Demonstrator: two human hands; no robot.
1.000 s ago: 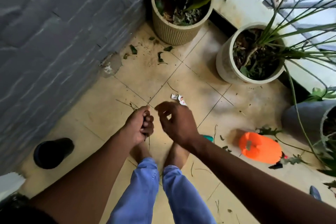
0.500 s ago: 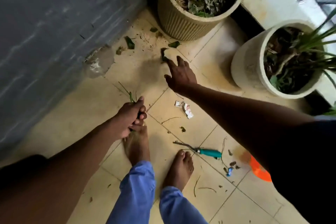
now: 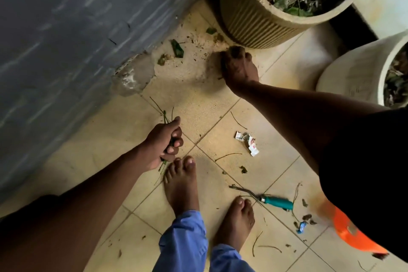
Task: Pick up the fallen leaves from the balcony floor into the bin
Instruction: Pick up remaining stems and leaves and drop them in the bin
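Note:
My left hand (image 3: 167,142) grips a bunch of thin green stems (image 3: 164,115) just above the tiled floor, beside my left foot. Farther off, my right hand (image 3: 239,67) reaches down at the base of the ribbed pot (image 3: 254,20); its curled fingertips close on a dark leaf scrap (image 3: 236,50), which is blurred. A green leaf (image 3: 177,47), a smaller leaf (image 3: 210,30) and brown bits (image 3: 163,59) lie near the wall. The orange bin (image 3: 353,237) lies at the lower right, partly hidden by my right sleeve.
A grey wall (image 3: 66,29) runs along the left. A white pot (image 3: 353,77) stands at the right. On the tiles lie a crumpled wrapper (image 3: 247,142), a teal-handled tool (image 3: 277,202), thin dry stems (image 3: 227,156) and small debris. My bare feet (image 3: 181,185) stand at the centre.
My right hand moved from beside the left hand out to the ribbed pot's base and its fingers curled down on a leaf. The left hand kept its grip on the stems.

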